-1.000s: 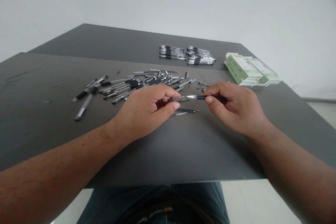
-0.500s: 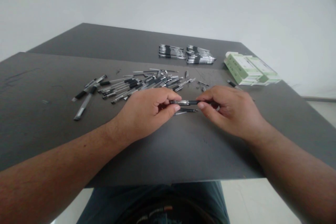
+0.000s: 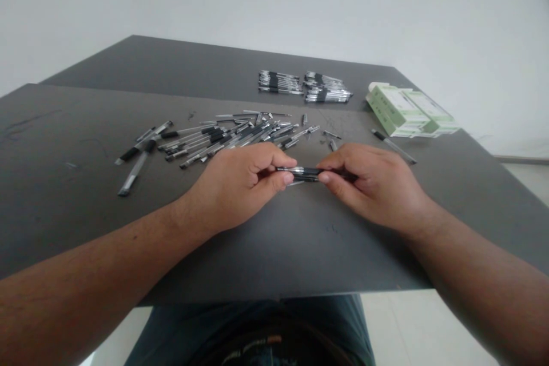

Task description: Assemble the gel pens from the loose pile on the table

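Note:
Between both hands a pen (image 3: 305,171) with a dark grip and a silvery tip section lies level over the table. My left hand (image 3: 246,186) pinches its left end between thumb and forefinger. At its right part, the thumb and fingers of my right hand (image 3: 371,183) are closed on it. Just below the held pen, a dark pen part (image 3: 303,179) lies on the table, partly covered by the fingers. Behind my left hand spreads a loose pile of clear and black pen parts (image 3: 223,137).
Neat bundles of pens (image 3: 278,81) and more pens (image 3: 328,94) lie at the back. Green-and-white boxes (image 3: 398,111) sit at right, with a single pen (image 3: 393,146) in front. Pens (image 3: 136,171) lie at left on the dark table (image 3: 266,257). Small caps (image 3: 333,144) lie near my right hand.
My right hand has moved slightly left, closer to my left hand, along the pen. Less of the pen's middle shows between the fingers, and the pen at right is now uncovered.

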Available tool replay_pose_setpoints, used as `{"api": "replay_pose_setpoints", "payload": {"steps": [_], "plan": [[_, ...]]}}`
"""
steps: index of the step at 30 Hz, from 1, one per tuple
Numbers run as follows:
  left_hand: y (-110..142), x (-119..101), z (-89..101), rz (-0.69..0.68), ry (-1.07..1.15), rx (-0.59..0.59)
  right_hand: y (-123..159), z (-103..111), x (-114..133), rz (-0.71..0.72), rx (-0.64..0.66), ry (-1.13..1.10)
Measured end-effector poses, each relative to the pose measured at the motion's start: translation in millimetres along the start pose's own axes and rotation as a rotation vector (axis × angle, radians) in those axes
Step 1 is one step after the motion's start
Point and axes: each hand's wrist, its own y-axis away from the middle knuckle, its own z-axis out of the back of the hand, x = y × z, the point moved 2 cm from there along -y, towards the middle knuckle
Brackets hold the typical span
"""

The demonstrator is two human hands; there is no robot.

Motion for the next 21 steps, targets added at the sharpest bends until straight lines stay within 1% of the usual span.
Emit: {"api": "replay_pose_setpoints", "payload": {"steps": [5,9,11,14,17,21], "plan": [[-0.8,0.6,-2.2,0.011,0.044,0.035,0.3,-4.6,-3.9,0.017,0.012,-0.026],[-0.6,1.2,-2.7,0.028,0.049,0.026,-0.1,-5.3,-4.0,-0.005,0.028,-0.039],[-0.4,1.6,-2.9,0.043,0.062,0.027,-0.6,-4.7,-3.7,-0.04,0.04,-0.058],[-0.4,1.6,-2.4,0.06,0.079,0.034,-1.6,-4.3,-5.3,-0.14,0.063,-0.104],[-0.7,0.2,-0.6,0.044,0.096,0.014,-2.3,-4.5,-8.7,-0.226,0.078,-0.173],[-1.4,-1.3,0.2,0.008,0.075,0.024,-2.2,-5.1,-11.5,-0.269,0.108,-0.227]]}}
